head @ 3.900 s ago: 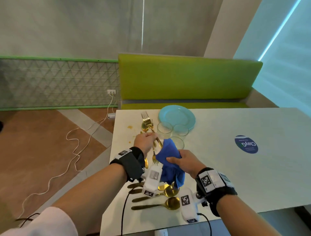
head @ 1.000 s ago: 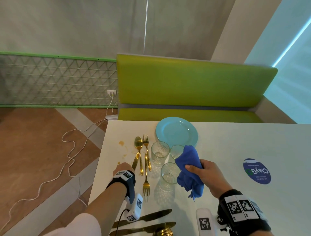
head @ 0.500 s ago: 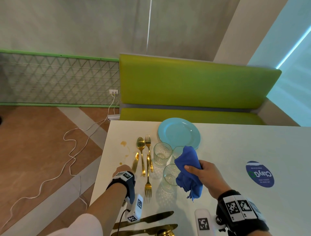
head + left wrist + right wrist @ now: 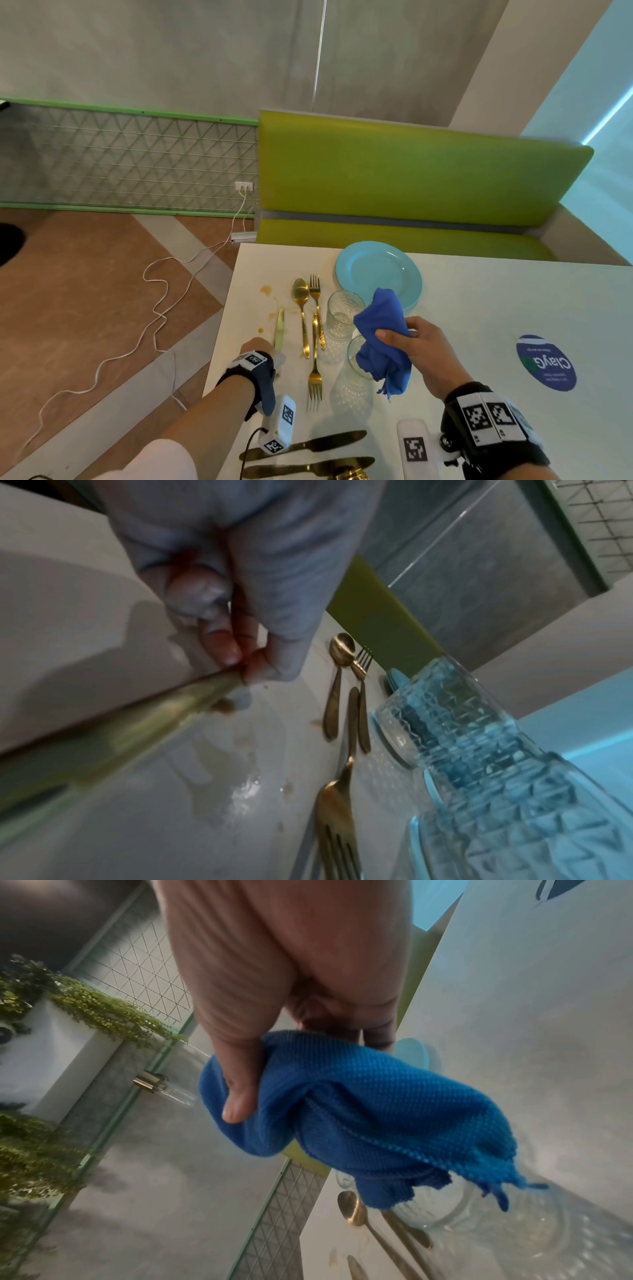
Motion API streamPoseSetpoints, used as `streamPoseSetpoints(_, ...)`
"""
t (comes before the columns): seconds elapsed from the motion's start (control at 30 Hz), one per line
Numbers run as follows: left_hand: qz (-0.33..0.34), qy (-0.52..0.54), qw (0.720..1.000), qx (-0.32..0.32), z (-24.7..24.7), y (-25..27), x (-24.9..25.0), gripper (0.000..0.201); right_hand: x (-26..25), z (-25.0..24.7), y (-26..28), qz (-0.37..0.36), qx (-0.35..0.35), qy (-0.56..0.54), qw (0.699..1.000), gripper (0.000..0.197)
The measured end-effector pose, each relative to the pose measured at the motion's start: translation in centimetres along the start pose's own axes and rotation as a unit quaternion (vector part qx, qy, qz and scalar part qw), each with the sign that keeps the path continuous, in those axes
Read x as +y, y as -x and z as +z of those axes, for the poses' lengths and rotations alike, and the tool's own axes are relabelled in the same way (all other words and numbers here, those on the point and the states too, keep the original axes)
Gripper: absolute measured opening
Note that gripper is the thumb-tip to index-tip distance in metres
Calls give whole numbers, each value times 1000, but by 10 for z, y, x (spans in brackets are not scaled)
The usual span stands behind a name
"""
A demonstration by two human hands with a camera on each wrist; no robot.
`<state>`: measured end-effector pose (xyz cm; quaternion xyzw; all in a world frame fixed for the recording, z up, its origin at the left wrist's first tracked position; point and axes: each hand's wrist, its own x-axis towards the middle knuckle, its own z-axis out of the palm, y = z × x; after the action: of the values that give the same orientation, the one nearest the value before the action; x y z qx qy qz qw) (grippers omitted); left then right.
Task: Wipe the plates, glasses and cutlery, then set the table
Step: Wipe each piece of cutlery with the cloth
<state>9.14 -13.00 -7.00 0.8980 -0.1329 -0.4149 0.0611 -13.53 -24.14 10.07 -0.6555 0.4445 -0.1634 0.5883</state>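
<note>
My left hand is at the table's left edge and pinches the handle end of a gold knife between thumb and fingertips; the blade points toward the bench. Whether the knife is off the table I cannot tell. My right hand grips a bunched blue cloth above two ribbed glasses. A light-blue plate lies behind them. Between knife and glasses lie a gold spoon and two forks.
Two more gold knives and a spoon bowl lie near the white table's front edge. Brown stains mark the table by the held knife. A green bench stands behind; a white cable runs across the floor.
Since 3.9 s ago my left hand let go of the fork being wiped and moved left to the knife. Within the last second its fingers closed on the handle; the cloth hand barely moved.
</note>
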Motion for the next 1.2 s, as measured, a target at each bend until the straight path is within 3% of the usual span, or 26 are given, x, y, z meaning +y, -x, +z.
streamPoseSetpoints(0.07, 19, 29, 999, -13, -15, 26, -5, 37, -4, 6, 0, -7, -5, -5, 1000, 22)
streamPoseSetpoints(0.2, 79, 120, 989, -19, -44, 54, -11, 21, -5, 22, -2, 5, -16, -62, 998, 28)
streamPoseSetpoints(0.4, 208, 313, 926, -32, -83, 94, -12, 8, -10, 58, -8, 58, -58, -220, 972, 30)
streamPoseSetpoints(0.5, 249, 329, 911, -10, -93, 114, -11, 6, -13, 80, -13, 79, -68, -253, 962, 33)
streamPoseSetpoints(0.67, 323, 288, 901, 22, -91, 148, -6, 13, -21, 119, -11, 88, -102, -174, 976, 28)
streamPoseSetpoints(0.8, 330, 275, 902, 50, -88, 159, -14, 15, -25, 135, -12, 56, -51, -109, 991, 17)
streamPoseSetpoints(1.0, 369, 220, 899, 89, -84, 172, -19, 16, -55, 130, -29, -12, 59, -19, 998, 31)
streamPoseSetpoints(1.2, 373, 199, 899, 110, -82, 175, -24, 9, -77, 103, -45, -46, 119, -22, 992, 34)
